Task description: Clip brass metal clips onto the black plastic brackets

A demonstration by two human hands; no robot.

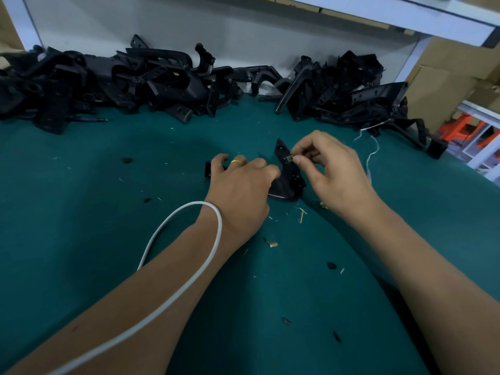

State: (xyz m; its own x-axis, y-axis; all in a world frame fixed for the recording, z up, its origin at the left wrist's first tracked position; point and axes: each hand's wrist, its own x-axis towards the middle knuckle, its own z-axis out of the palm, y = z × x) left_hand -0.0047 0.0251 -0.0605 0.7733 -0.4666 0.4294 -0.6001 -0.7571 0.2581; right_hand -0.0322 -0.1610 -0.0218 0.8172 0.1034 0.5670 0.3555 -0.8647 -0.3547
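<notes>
Green felt covers the tabletop (pixel 81 212), black bracket heaps (pixel 113 82) along its back. At centre, the left hand (pixel 240 185) grips a black plastic bracket (pixel 286 180); right-hand (pixel 332 169) fingers (pixel 300 159) pinch a brass clip (pixel 289 158) against its upper edge.

- The bracket (pixel 287 176): black plastic, smooth with a dull sheen.
- The clip (pixel 289 158): small, brassy metal.
- The tabletop (pixel 81 212): matt teal cloth-like covering.

Head view, forward-down, close over green table (pixel 81 212)
</notes>
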